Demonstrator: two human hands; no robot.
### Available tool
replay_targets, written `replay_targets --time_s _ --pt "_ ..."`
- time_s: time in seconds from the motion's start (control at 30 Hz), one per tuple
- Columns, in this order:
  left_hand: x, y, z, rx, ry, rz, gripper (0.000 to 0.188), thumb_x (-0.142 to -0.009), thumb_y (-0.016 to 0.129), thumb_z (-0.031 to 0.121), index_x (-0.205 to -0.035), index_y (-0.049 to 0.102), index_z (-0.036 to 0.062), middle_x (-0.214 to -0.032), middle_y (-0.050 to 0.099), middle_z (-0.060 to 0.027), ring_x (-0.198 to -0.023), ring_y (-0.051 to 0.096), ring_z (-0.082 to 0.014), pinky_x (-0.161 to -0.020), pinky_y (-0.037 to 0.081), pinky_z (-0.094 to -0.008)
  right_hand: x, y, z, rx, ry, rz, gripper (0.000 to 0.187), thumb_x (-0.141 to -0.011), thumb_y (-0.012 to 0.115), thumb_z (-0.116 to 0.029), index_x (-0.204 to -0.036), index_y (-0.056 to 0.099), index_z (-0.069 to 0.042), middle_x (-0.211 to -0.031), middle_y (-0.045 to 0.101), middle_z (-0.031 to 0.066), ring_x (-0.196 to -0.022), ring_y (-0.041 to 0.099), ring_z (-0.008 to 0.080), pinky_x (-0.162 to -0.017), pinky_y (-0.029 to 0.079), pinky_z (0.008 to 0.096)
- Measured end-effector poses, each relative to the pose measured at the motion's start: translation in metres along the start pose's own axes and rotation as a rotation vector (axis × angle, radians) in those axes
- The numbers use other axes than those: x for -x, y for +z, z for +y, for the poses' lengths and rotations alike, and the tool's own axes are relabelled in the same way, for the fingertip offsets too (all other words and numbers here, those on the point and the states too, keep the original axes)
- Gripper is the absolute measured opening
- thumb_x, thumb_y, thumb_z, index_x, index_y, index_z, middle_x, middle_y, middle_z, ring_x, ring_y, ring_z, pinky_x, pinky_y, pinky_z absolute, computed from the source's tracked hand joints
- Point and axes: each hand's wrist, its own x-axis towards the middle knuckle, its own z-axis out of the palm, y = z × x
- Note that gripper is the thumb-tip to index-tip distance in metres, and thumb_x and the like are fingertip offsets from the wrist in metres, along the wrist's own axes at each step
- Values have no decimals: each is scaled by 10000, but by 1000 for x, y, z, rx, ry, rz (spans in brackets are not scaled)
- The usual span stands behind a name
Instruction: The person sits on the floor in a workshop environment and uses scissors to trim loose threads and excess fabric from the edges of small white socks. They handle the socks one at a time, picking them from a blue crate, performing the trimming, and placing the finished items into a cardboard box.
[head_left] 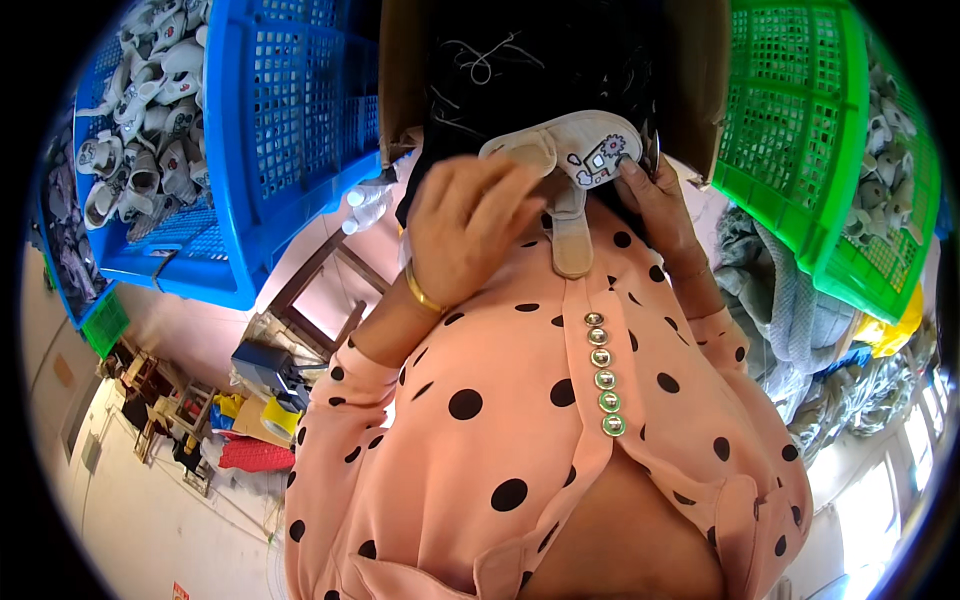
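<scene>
Off-white, flat shoe-upper piece with a curved top edge sits between the two hands, just in front of the polka-dot pink shirt. Open room is ahead of it, over the black cloth with loose white threads; brown cardboard walls bound that on both sides, the right one ending near the right hand. Farther out: blue plastic mesh crate left, green plastic mesh crate right. Right hand pinches the piece's right end, thumb on the face. Left hand has fingers bent over the left end, blurred; can't tell if it grips. Piece carries a dark-outlined cartoon print with a pinkish flower-like shape; tan-ended tab hangs toward the shirt buttons.
</scene>
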Motion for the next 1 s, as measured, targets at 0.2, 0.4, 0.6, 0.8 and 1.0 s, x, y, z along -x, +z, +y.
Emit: replay_targets --time_s 0.2,0.4,0.6,0.8,1.0 --pt "20 13 -29 -51 140 19 276 -690 773 0 -945 681 50 -913 663 -72 -807 612 -252 -666 504 -319 -5 -4 11 722 -449 76 379 -975 585 -292 -1238 534 -25 -883 657 31 -753 617 137 -670 484 266" --pt "38 25 -30 -1 211 77 259 -676 775 -10 -909 681 53 -901 660 -69 -811 614 -242 -638 506 -308 33 19 -29 1257 -466 172 335 -917 624 -371 -988 568 -49 -722 634 66 -612 638 259 -540 488 333" --pt "50 34 -32 -23 286 169 269 -602 706 98 -870 707 78 -906 650 -48 -785 607 -215 -605 480 -287 43 48 -35 1418 -446 6 406 -886 617 -459 -849 537 -62 -669 636 74 -580 620 276 -508 460 356" --pt "47 29 -25 31 285 118 291 -620 792 5 -892 707 67 -864 637 -56 -774 585 -214 -607 472 -267 41 52 -33 1589 -451 38 393 -892 611 -453 -844 565 -66 -648 623 76 -577 622 273 -488 462 364" --pt "50 31 -27 42 278 130 270 -622 791 12 -874 710 66 -863 635 -54 -775 586 -211 -606 473 -267 41 55 -31 1679 -452 62 402 -905 578 -481 -899 607 -80 -645 622 71 -566 623 260 -477 465 352"
